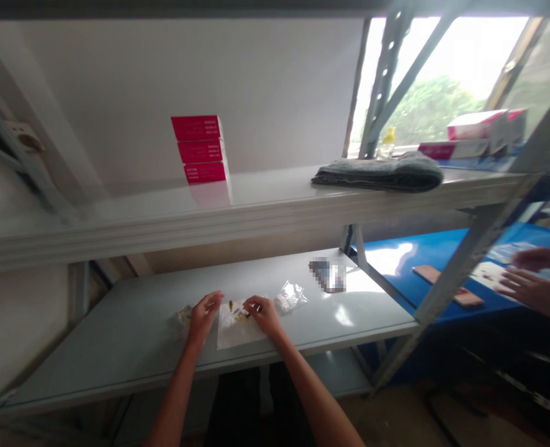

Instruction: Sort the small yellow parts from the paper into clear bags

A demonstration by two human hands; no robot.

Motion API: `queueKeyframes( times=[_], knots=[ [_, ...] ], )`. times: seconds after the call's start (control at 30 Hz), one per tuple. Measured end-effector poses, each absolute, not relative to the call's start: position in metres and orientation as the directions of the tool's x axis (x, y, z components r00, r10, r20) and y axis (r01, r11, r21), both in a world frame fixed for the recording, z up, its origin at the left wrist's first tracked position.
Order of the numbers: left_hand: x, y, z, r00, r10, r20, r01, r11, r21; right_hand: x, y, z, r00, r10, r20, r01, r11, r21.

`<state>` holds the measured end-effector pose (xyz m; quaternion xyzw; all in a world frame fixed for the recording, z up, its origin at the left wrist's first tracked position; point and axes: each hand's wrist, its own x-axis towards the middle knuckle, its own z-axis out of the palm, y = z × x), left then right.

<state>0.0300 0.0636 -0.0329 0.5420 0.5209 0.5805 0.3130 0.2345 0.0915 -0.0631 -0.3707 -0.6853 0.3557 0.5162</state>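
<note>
On the grey shelf, a white sheet (231, 338) that looks like paper or plastic lies between my hands, with several small yellow and dark pieces (241, 316) on it. My left hand (202, 315) hovers at the sheet's left edge, fingers loosely bent and apart, with nothing visible in them. Beside it, partly hidden, is a clear bag with yellowish pieces (182, 315). My right hand (264, 315) is over the sheet's right side, thumb and fingertips pinched together; what they hold is too small to make out. A crumpled clear plastic bag (291, 297) lies to its right.
A blurred-out object (327, 275) lies farther right. Above, the upper shelf (265, 208) carries stacked red boxes (203, 149) and a folded grey cloth (377, 172). Past a metal post (465, 254), another person's hands (531, 279) work at a blue table (396, 273) near a phone-like slab (447, 285).
</note>
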Motion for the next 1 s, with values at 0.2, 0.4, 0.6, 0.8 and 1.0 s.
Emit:
queueKeyframes(
  times=[0.2, 0.4, 0.6, 0.8, 1.0],
  knots=[
    [0.032, 0.068, -0.046, -0.19, 0.945, 0.266, 0.28, -0.207, 0.937, 0.236, 0.086, -0.055, -0.223, 0.869, 0.441, 0.108, 0.472, -0.875],
    [0.041, 0.08, -0.03, -0.067, 0.941, 0.333, 0.415, -0.277, 0.867, 0.237, 0.08, -0.047, -0.281, 0.847, 0.451, 0.035, 0.479, -0.877],
    [0.031, 0.082, -0.035, -0.069, 0.953, 0.295, 0.369, -0.25, 0.895, 0.236, 0.084, -0.053, -0.23, 0.87, 0.436, 0.034, 0.455, -0.89],
    [0.027, 0.078, -0.023, -0.159, 0.905, 0.395, 0.398, -0.308, 0.864, 0.235, 0.089, -0.062, -0.178, 0.886, 0.429, 0.147, 0.455, -0.878],
    [0.032, 0.077, -0.006, -0.144, 0.888, 0.437, 0.478, -0.324, 0.816, 0.235, 0.088, -0.061, -0.156, 0.883, 0.442, 0.187, 0.466, -0.865]
  ],
)
